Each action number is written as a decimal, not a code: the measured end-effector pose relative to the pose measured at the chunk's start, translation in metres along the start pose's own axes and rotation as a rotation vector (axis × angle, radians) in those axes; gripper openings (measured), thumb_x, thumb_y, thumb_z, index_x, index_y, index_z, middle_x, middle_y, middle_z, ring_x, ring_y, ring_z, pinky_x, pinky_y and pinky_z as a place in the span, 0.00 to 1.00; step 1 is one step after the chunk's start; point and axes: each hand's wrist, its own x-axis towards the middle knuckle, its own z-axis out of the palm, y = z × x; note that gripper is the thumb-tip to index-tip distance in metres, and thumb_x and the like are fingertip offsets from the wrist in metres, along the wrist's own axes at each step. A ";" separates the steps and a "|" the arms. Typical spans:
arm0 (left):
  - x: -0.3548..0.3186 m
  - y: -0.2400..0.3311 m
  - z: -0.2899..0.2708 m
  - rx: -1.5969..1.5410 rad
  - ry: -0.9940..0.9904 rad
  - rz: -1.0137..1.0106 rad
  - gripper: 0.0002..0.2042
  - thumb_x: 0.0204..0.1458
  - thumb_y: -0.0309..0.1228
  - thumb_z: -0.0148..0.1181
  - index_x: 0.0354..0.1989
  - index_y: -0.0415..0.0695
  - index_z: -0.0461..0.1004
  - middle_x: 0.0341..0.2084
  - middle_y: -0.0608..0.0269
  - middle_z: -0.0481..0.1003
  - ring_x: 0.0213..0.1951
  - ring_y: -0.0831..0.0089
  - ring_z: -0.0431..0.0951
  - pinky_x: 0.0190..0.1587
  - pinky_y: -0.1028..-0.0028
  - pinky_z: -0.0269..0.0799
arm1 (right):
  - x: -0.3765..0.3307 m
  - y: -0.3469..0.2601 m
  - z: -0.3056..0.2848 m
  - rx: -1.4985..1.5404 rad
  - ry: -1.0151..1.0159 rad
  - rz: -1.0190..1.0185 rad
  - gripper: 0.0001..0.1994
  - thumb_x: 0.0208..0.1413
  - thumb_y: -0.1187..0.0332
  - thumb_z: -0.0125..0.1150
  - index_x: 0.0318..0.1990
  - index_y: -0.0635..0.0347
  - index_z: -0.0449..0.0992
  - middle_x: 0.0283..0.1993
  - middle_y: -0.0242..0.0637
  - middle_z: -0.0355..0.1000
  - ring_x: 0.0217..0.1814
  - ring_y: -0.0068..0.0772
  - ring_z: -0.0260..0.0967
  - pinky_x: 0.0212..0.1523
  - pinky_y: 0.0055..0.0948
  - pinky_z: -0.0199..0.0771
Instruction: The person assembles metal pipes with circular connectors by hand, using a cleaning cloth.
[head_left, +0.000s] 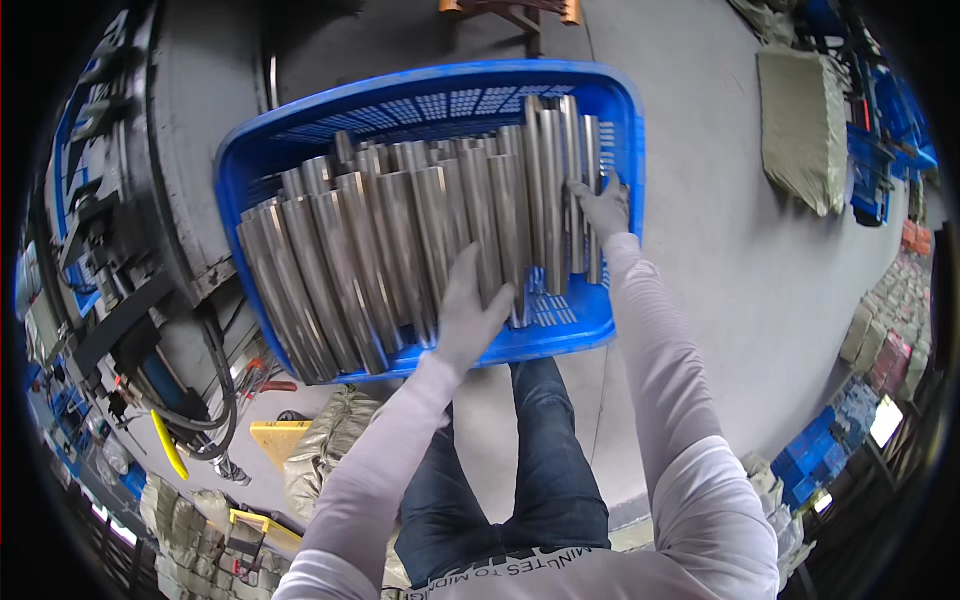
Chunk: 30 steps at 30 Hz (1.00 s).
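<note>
A blue plastic basket (430, 75) holds many shiny metal tubes (375, 265), lying side by side and stacked in layers along its length. My left hand (470, 312), in a grey glove, is over the near ends of the tubes at the middle, thumb and fingers spread with nothing between them. At the basket's right end, my gloved right hand (605, 207) is closed around a metal tube (592, 145), thumb on its left side and fingers on its right; part of the grip is hidden. Other tubes stand close to its left.
Left of the basket is a dark metal machine (165, 200) with black hoses and a yellow handle (170, 445). Wrapped bundles (325, 440) lie by my legs. A covered block (803, 130) stands at the far right, and blue boxes (815, 455) at the lower right. Grey floor lies between.
</note>
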 end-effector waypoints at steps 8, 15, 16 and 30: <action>0.108 -0.004 0.126 0.010 -0.104 -0.128 0.43 0.60 0.39 0.63 0.78 0.28 0.52 0.74 0.28 0.60 0.77 0.41 0.60 0.79 0.58 0.56 | -0.023 0.035 0.028 0.130 0.028 -0.034 0.49 0.60 0.39 0.67 0.75 0.70 0.60 0.76 0.67 0.61 0.78 0.70 0.57 0.78 0.54 0.58; 0.106 -0.055 0.128 -0.156 -0.075 -0.407 0.50 0.57 0.36 0.69 0.81 0.29 0.44 0.68 0.35 0.71 0.66 0.55 0.76 0.65 0.68 0.73 | -0.036 0.014 0.025 0.001 -0.204 -0.169 0.39 0.59 0.42 0.70 0.72 0.57 0.74 0.79 0.59 0.58 0.82 0.63 0.51 0.81 0.52 0.53; 0.103 -0.050 0.136 -0.165 -0.076 -0.402 0.50 0.57 0.36 0.69 0.81 0.29 0.44 0.68 0.35 0.71 0.66 0.55 0.76 0.65 0.68 0.73 | -0.045 0.023 0.032 -0.007 -0.198 -0.173 0.39 0.59 0.42 0.70 0.72 0.57 0.74 0.79 0.59 0.58 0.82 0.63 0.51 0.81 0.52 0.53; -0.003 -0.070 0.088 0.007 0.253 -0.378 0.33 0.59 0.17 0.52 0.76 0.28 0.59 0.71 0.41 0.68 0.72 0.54 0.70 0.74 0.65 0.64 | -0.154 0.031 0.105 0.478 -0.405 -0.461 0.33 0.53 0.82 0.63 0.69 0.58 0.70 0.72 0.49 0.65 0.76 0.52 0.65 0.77 0.39 0.66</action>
